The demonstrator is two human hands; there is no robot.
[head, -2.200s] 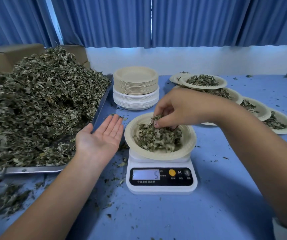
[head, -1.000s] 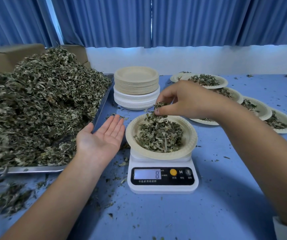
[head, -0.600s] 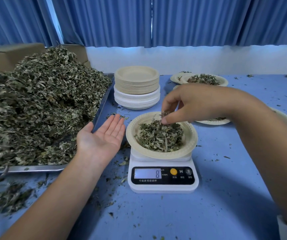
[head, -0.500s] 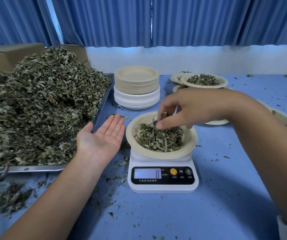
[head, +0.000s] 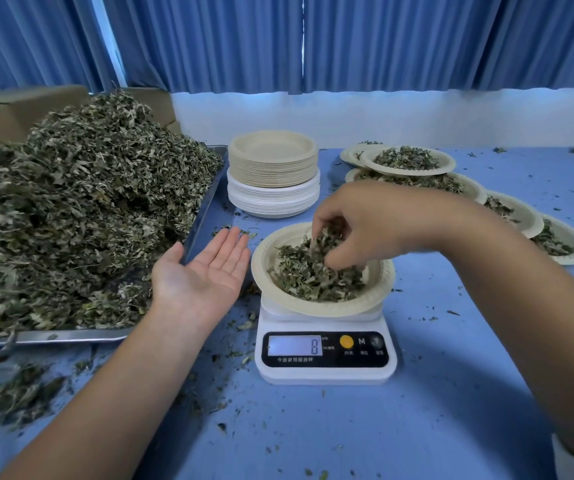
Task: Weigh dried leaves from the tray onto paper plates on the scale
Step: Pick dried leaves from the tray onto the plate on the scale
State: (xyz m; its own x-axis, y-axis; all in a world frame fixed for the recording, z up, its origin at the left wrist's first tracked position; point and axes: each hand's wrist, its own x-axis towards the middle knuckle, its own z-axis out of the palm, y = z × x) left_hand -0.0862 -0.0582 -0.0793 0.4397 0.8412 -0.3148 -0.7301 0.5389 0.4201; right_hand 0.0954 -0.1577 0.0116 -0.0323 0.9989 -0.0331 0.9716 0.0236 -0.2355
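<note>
A beige paper plate [head: 268, 278] with dried leaves [head: 299, 275] sits on a white digital scale [head: 325, 372] whose display reads 8. My right hand [head: 365, 226] reaches down into the plate, fingers curled round a clump of the leaves. My left hand [head: 205, 271] lies palm up and flat with nothing in it, between the plate and the metal tray [head: 205, 209]. The tray at the left holds a tall heap of dried leaves [head: 70, 209].
A stack of unused paper plates [head: 273, 174] stands behind the scale. Several filled plates [head: 410, 161] line the back right of the blue table [head: 434, 410]. Cardboard boxes [head: 11, 109] sit behind the tray. Loose leaf crumbs [head: 18, 396] litter the front left.
My right hand has dropped from pinching a few leaves above the plate to digging its fingers into the pile. The scale went from 5 to 8. My left hand stayed still.
</note>
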